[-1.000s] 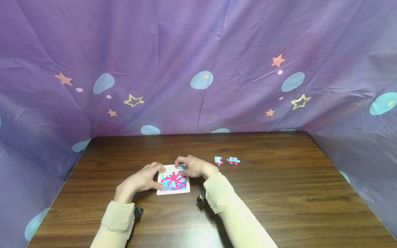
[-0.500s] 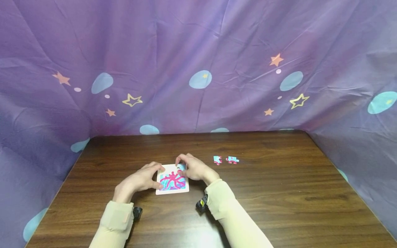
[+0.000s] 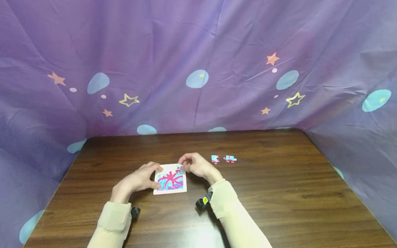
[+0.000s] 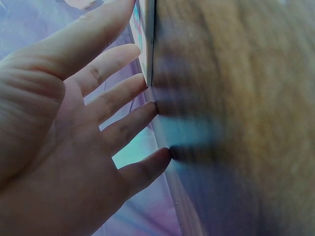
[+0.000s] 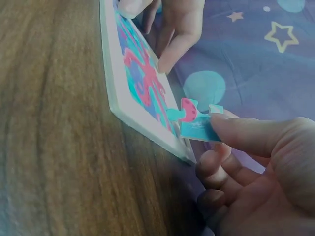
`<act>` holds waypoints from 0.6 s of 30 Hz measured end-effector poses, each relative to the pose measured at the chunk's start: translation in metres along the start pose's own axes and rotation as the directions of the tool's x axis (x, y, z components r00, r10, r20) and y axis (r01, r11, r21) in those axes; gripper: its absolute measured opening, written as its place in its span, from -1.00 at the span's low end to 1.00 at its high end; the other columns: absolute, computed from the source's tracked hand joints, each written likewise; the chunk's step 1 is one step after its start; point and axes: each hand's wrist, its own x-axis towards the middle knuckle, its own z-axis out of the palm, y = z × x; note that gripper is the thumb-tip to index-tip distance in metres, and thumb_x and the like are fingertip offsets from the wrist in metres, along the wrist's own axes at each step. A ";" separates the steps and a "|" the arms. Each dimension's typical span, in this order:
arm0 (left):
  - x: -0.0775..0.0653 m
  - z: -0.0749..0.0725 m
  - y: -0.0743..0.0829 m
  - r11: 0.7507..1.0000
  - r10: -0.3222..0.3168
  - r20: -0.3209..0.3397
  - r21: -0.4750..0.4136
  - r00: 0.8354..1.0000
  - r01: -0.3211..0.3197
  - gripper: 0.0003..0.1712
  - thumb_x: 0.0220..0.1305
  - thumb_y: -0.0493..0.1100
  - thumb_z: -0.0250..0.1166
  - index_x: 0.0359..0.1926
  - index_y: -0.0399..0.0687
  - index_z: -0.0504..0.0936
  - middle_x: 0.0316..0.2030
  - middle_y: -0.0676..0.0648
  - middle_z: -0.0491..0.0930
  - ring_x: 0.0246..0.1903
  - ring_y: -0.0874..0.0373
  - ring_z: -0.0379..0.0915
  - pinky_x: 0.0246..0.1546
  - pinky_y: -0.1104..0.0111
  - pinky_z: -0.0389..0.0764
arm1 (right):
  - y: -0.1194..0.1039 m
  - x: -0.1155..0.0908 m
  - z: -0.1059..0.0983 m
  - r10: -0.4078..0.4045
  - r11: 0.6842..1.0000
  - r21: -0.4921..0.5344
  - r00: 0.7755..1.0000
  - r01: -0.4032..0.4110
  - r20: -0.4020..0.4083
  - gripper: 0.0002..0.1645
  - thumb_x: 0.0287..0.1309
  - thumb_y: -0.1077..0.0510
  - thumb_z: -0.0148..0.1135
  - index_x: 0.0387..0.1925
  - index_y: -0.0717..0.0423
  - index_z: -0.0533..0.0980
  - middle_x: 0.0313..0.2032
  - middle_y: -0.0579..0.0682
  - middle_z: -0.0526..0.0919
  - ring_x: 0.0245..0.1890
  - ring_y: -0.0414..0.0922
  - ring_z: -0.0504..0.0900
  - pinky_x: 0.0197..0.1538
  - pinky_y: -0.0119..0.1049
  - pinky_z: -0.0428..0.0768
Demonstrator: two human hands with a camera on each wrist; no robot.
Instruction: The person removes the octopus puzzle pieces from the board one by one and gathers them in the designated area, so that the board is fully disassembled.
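Pinching a small puzzle piece (image 5: 197, 127) between thumb and fingers, the right hand (image 3: 198, 166) is at the far right corner of a square puzzle board (image 3: 170, 192). The board lies flat on a brown wood-grain table (image 3: 279, 193), a little left of the middle of the head view. The puzzle piece is mostly light blue with a pink patch, and in the right wrist view one of its knobs points in over the picture; whether its underside touches the board is hard to tell from that low angle. A white rim frames a pink octopus on blue and purple, with a pale stretch toward the far left. At the board's left side is the left hand (image 3: 136, 179), its fingers extended and spread: the thumb rests on the near left part of the picture and the index finger touches the far left part of the board. Beyond the right hand and to its right, apart from the board, lie a blue-and-pink loose piece (image 3: 215, 158) and, just beside it, a wider loose piece (image 3: 230, 158) with a knob on either side. Pale sleeves (image 3: 113, 220) cover both forearms. Behind the table hangs a purple cloth (image 3: 167, 51) printed with stars and blue ovals.
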 end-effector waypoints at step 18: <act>-0.001 -0.003 0.003 1.000 -0.013 0.014 -0.013 1.000 0.013 -0.39 0.08 -0.16 0.49 0.14 -0.22 0.50 0.23 -0.25 0.38 0.28 -0.24 0.19 0.28 -0.10 0.25 | -0.008 -0.013 -0.019 -0.031 0.894 0.441 0.992 0.082 -0.122 -0.69 0.10 0.52 0.18 -0.08 0.62 0.45 -0.42 -0.02 0.58 -0.41 -0.20 0.60 -0.18 -0.24 0.69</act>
